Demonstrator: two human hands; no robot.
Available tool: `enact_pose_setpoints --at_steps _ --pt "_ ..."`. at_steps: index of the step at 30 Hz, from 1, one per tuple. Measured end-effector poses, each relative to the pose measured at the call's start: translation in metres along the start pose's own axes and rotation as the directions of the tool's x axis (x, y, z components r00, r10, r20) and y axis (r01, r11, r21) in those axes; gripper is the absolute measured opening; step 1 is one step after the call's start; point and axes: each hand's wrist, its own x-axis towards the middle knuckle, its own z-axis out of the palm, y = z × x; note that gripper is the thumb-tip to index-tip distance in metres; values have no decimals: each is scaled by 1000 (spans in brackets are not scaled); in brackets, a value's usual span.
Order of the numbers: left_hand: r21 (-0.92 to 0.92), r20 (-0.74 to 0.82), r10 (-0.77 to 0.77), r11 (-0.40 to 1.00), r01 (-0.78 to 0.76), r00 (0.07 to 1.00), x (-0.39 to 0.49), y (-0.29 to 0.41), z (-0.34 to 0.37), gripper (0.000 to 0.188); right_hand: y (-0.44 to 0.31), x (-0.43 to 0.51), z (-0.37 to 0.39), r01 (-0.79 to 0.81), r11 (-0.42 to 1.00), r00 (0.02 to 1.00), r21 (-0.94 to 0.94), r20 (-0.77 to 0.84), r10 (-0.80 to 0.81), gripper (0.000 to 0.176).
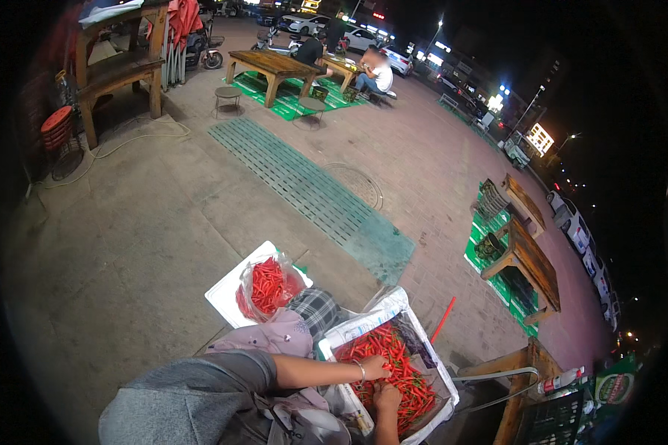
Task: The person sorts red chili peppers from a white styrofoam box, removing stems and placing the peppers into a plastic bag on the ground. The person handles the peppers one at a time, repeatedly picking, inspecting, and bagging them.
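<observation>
A white foam box (430, 347) sits at my lap, filled with red chili peppers (409, 384), many with green stems. My left hand (374, 367), a bangle at its wrist, is over the peppers with a bit of red pepper at its fingertips. Close below it, my right hand (387, 396) is down among the peppers; its fingers are partly hidden, so its grip is unclear. Beyond my knee, a clear plastic bag (246, 286) stands open on a white foam board (222, 297). Loose red peppers (268, 285) fill the bag.
A metal-framed seat (501, 375) and a wooden table (526, 356) stand close at right, near a plastic bottle (559, 381) and a dark crate (551, 420). A green drain cover (312, 194) crosses the pavement. People (376, 75) sit at low wooden tables (273, 62) farther off.
</observation>
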Motion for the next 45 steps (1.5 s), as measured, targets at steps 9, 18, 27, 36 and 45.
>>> enact_pose_setpoints --at_steps 9,18,27,36,45 --pt "-298 145 -145 937 183 979 3 -2 1 32 -25 0 -35 100 885 775 455 -593 218 18" --pt "-159 -26 -77 985 72 997 15 -15 9 24 -24 26 -4 312 444 790 840 -489 370 17" --pt "-413 262 -206 859 302 943 7 1 -2 26 -30 19 -10 159 -235 923 959 -61 380 17" --pt "-360 115 -58 928 96 992 4 -7 5 11 -21 23 5 226 4 901 974 -211 380 27" --pt "-360 118 94 932 -46 989 -1 -3 5 11 -4 7 -19 -150 -377 962 914 223 157 30"
